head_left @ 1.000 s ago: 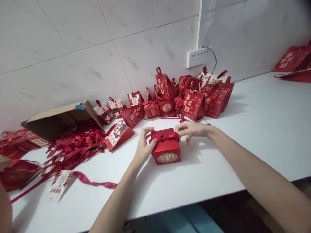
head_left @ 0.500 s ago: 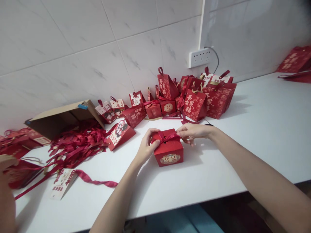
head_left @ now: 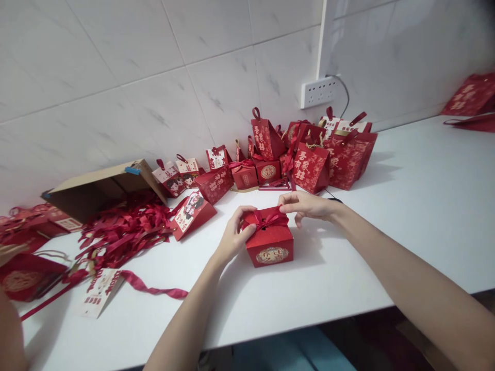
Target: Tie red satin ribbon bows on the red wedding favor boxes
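Observation:
A small red gift box (head_left: 271,246) with a gold emblem on its front stands on the white table (head_left: 406,216) in front of me. A red ribbon bow (head_left: 268,218) lies across its top. My left hand (head_left: 233,237) pinches the bow's left end at the box's left edge. My right hand (head_left: 305,204) pinches the ribbon's right end just above the box's right corner. Both hands have their fingers closed on the ribbon.
Many finished red gift boxes and bags (head_left: 309,154) crowd the back against the tiled wall under a wall socket (head_left: 319,91). A tipped cardboard box (head_left: 96,188) and a heap of loose red ribbons (head_left: 124,226) lie left. A white tag with ribbon (head_left: 100,291) lies near the front.
The box and both hands have shifted slightly right. My fingers have worked the ribbon into a tighter bow on the box top. My right hand has drawn closer to the box.

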Motion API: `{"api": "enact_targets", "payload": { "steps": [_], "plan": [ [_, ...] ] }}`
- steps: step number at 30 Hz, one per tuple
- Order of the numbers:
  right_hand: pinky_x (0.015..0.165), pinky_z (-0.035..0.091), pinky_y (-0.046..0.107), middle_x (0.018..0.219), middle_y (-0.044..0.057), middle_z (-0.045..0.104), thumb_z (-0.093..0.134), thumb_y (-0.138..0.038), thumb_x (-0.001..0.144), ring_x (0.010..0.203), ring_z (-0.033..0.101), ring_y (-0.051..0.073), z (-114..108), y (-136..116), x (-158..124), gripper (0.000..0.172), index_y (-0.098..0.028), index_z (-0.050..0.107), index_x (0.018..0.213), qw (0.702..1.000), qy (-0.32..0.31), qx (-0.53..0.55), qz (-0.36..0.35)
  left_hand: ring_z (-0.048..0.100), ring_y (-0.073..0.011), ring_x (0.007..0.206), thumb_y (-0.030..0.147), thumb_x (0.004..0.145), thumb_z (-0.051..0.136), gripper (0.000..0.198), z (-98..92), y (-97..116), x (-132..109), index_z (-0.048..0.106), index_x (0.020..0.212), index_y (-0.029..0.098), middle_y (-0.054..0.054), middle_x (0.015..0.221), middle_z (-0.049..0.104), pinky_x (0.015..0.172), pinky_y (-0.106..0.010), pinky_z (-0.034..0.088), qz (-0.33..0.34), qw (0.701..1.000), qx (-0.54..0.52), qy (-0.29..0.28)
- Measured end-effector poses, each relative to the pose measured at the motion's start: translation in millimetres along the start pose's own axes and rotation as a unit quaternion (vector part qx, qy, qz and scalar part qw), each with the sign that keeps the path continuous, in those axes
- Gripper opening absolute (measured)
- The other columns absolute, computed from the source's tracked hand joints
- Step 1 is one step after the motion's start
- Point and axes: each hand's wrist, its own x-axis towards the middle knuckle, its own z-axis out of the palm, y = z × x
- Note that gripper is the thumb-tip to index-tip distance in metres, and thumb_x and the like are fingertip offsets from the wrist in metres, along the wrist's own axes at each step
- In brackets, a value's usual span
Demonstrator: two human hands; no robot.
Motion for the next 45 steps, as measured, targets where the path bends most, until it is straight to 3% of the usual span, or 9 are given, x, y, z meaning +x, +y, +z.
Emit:
{"api": "enact_targets", "payload": {
  "steps": [3,7,12,15,23,29,37,41,45],
  "plan": [
    [0.031,0.026,0.013,0.066,-0.004,0.052,0.072,-0.035,0.066,0.046,0.041,0.003,5,-4,-1,0.028,-0.016,0.052,0.069,0.999,0.034,0.019,-0.027,0.052,-0.0195,0.093,0.033,0.075,0.059,0.033,0.5,1,0,0.050,0.104,0.020,-0.005,0.104,0.054,0.083,-0.027,0.040,0.003,1.000,-0.008,-0.003],
    [0.028,0.017,0.014,0.089,0.002,0.062,0.073,-0.034,0.066,0.037,0.034,-0.003,11,-9,-1,0.032,-0.015,0.047,0.066,0.995,0.047,0.052,-0.067,0.053,-0.0203,0.093,0.034,0.075,0.059,0.034,1.6,2,-1,0.050,0.104,0.020,-0.005,0.103,0.055,0.084,-0.029,0.040,0.009,1.000,-0.011,-0.019],
    [0.025,0.011,0.015,0.047,-0.009,0.050,0.074,-0.036,0.064,0.024,0.031,0.000,16,-10,2,0.034,-0.017,0.047,0.072,0.994,0.068,0.064,-0.062,0.053,-0.0205,0.094,0.037,0.075,0.060,0.037,1.4,-2,0,0.050,0.106,0.019,-0.005,0.104,0.054,0.085,-0.030,0.040,0.024,0.999,-0.019,-0.042],
    [0.026,0.010,0.015,0.044,-0.012,0.046,0.076,-0.033,0.059,0.024,0.029,0.000,17,-8,6,0.037,-0.018,0.048,0.078,0.986,0.117,0.099,-0.062,0.052,-0.0217,0.098,0.037,0.075,0.060,0.040,1.3,-6,0,0.049,0.109,0.019,-0.006,0.107,0.053,0.088,-0.032,0.039,0.033,0.998,-0.024,-0.048],
    [0.030,0.008,0.014,0.045,-0.010,0.047,0.074,-0.022,0.063,0.029,0.024,-0.002,27,10,20,0.031,-0.015,0.055,0.086,0.976,0.118,0.161,0.084,0.046,-0.0273,0.112,0.036,0.076,0.056,0.046,1.0,0,0,0.050,0.119,0.021,-0.008,0.123,0.049,0.098,-0.039,0.032,0.081,0.993,0.018,-0.080],
    [0.030,0.009,0.013,0.047,-0.010,0.046,0.072,-0.022,0.067,0.029,0.023,-0.002,31,10,22,0.030,-0.016,0.054,0.090,0.964,0.153,0.203,0.072,0.043,-0.0298,0.118,0.037,0.076,0.053,0.040,0.2,7,4,0.060,0.112,0.020,-0.009,0.124,0.052,0.103,-0.041,0.028,0.119,0.986,0.035,-0.108],
    [0.032,0.018,0.016,0.042,-0.008,0.047,0.070,-0.021,0.065,0.030,0.032,0.002,29,21,28,0.027,-0.014,0.059,0.089,0.982,0.155,0.013,0.107,0.053,-0.0267,0.100,0.039,0.075,0.053,0.042,0.2,4,1,0.057,0.112,0.018,-0.008,0.111,0.058,0.090,-0.037,0.038,0.055,0.994,0.032,-0.092],
    [0.030,0.017,0.016,0.040,-0.009,0.043,0.066,-0.031,0.072,0.029,0.033,0.003,13,11,19,0.020,-0.015,0.055,0.077,0.978,0.184,-0.077,0.061,0.053,-0.0259,0.097,0.040,0.075,0.054,0.043,0.8,4,0,0.057,0.112,0.018,-0.007,0.110,0.058,0.088,-0.036,0.038,0.046,0.994,0.039,-0.086],
    [0.028,0.014,0.017,0.033,-0.008,0.035,0.053,-0.057,0.077,0.025,0.027,0.002,0,-8,-2,0.047,-0.015,0.048,0.056,0.990,0.098,-0.071,0.076,0.053,-0.0250,0.096,0.040,0.075,0.054,0.041,1.7,3,0,0.057,0.110,0.017,-0.007,0.107,0.059,0.087,-0.035,0.039,0.041,0.996,0.043,-0.072]
  ]
}}
